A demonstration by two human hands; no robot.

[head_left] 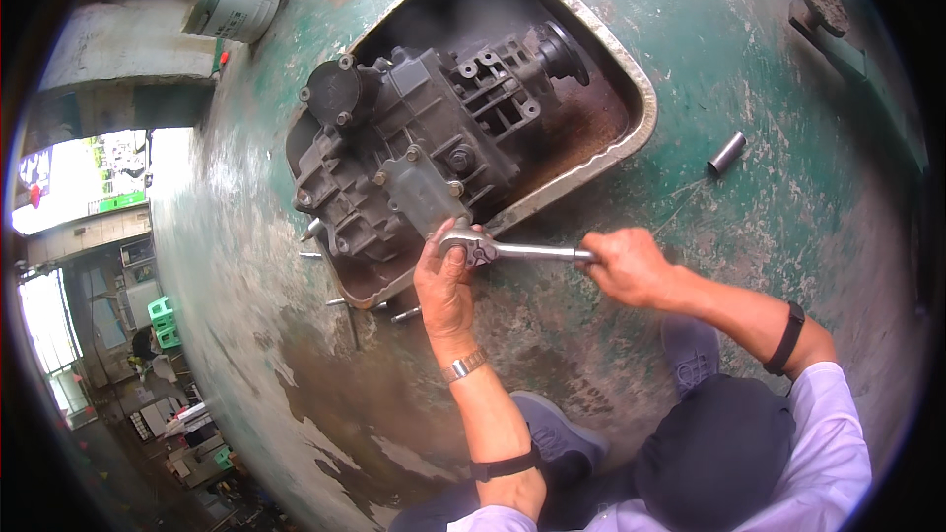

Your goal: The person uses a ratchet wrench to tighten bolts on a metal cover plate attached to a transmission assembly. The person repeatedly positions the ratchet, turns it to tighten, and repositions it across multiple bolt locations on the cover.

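My right hand point(628, 267) is closed round the handle of a silver ratchet wrench point(537, 251). At the other end, the fingers of my left hand point(445, 281) wrap the ratchet's head, close to the near edge of the gearbox. The dark grey gearbox point(429, 182) lies in a metal tray point(601, 166) with a pale rim and a rusty inside. Bolt heads stand round a flat cover point(422, 192) on its near side. Whether the ratchet sits on a bolt is hidden behind my left fingers.
A metal cylinder like a long socket point(727, 155) lies on the worn green floor right of the tray. Rods point(404, 314) stick out by the tray's near left corner. A white bucket point(234, 7) stands at the far left. My shoes point(557, 429) are close below.
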